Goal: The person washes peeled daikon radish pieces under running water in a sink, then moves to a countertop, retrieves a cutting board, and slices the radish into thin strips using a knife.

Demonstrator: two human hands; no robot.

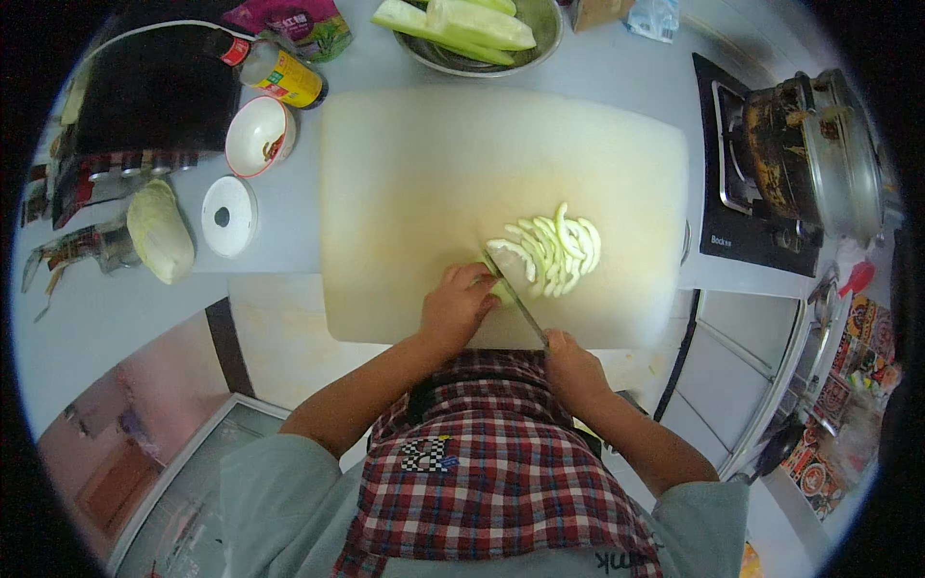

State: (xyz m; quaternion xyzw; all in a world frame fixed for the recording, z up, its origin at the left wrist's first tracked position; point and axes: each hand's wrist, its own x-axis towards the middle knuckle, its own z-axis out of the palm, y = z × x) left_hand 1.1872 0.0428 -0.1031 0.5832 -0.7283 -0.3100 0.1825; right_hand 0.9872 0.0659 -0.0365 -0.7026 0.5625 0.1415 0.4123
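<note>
A large white cutting board (433, 152) lies before me on the counter. My right hand (576, 370) grips the handle of a kitchen knife (526, 311), its blade slanting up and left across the board. Against the blade's left side, my left hand (457, 300) holds down a piece of pale green gourd (504, 292), mostly hidden by the fingers and knife. Curved gourd slices (560, 253) are heaped to the right of the blade. Beyond the board, a metal bowl (477, 71) holds larger peeled gourd pieces (477, 29).
At left stand a sauce bottle (289, 78), a white bowl (249, 144) with reddish bits, a round white lid (229, 217) and a napa cabbage (160, 231). Rightward, a scorched metal pot (784, 152) sits on a black gas stove (759, 249). A purple packet (296, 25) lies behind the bottle.
</note>
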